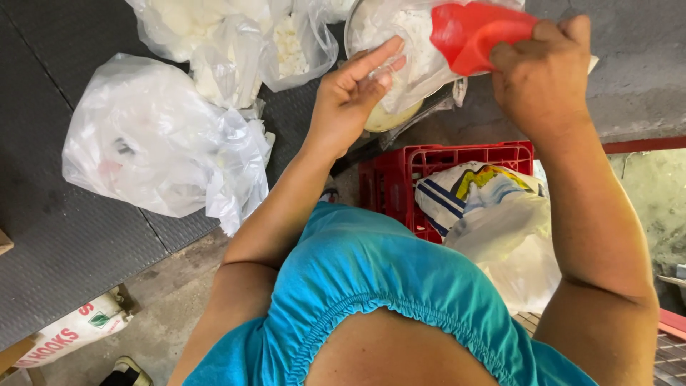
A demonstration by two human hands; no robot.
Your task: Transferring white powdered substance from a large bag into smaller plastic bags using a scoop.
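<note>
Right hand (543,75) fingers clamped on red scoop (471,32) over the clear bag (400,50), left hand (354,96) fingers apart steadying it — white powder likely spills onto desk (71,243) if bag slumps.

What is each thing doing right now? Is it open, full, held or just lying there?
Left hand: open, fingers against the clear bag.
Right hand: closed on the red scoop.
Red scoop: tipped into the bag.
Clear bag: open, white stuff inside.
Red crate: holding sacks.
Big plastic bag: crumpled, lying on the dark mat.
</note>
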